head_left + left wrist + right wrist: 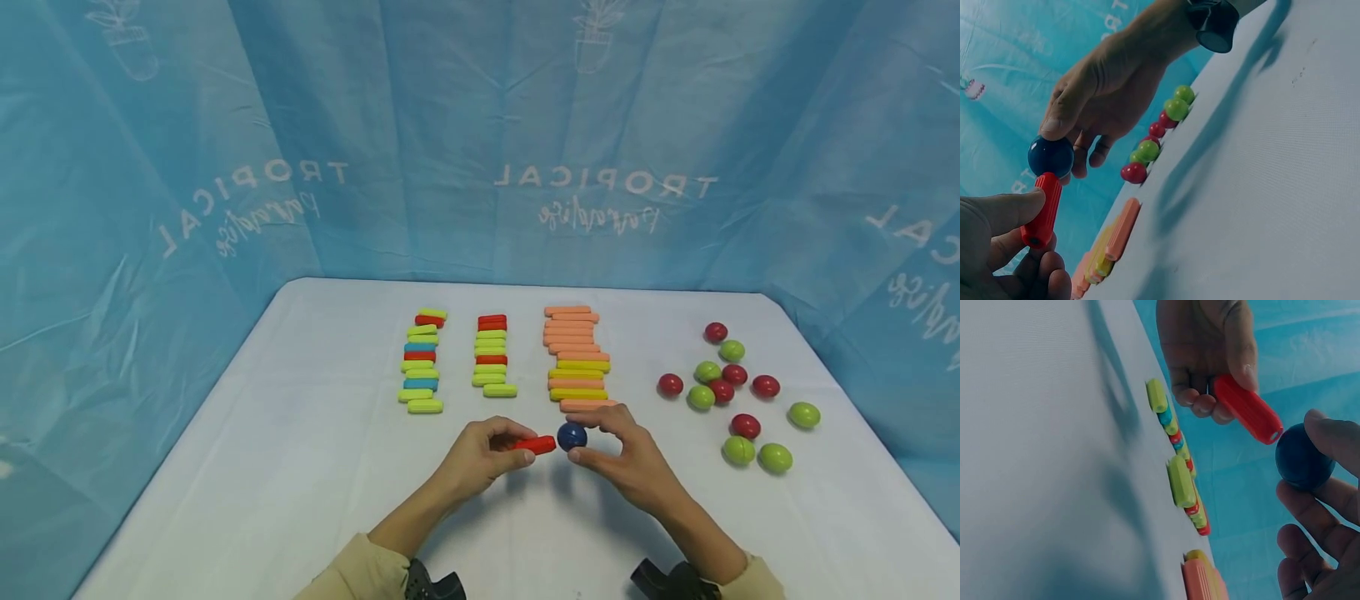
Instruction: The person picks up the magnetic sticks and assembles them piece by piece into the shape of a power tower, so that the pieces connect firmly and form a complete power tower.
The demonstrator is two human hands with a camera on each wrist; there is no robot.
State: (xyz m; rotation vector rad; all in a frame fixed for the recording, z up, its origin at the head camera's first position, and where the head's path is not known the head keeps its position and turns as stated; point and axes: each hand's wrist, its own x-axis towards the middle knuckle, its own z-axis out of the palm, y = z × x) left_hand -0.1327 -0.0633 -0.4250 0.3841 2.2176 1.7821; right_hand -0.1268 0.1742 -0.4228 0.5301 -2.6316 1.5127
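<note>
Above the near part of the table, my left hand pinches a red ridged stick between thumb and fingers. My right hand holds a dark blue ball by thumb and fingertips, just right of the stick. In the right wrist view, a small hole shows in the end of the red stick that faces the blue ball. Stick and ball are very close in the left wrist view; whether they touch I cannot tell.
Behind the hands lie a left row of green, blue and red sticks, a middle row of green and red sticks, and a right row of orange and yellow sticks. Several red and green balls are scattered at the right of the white table.
</note>
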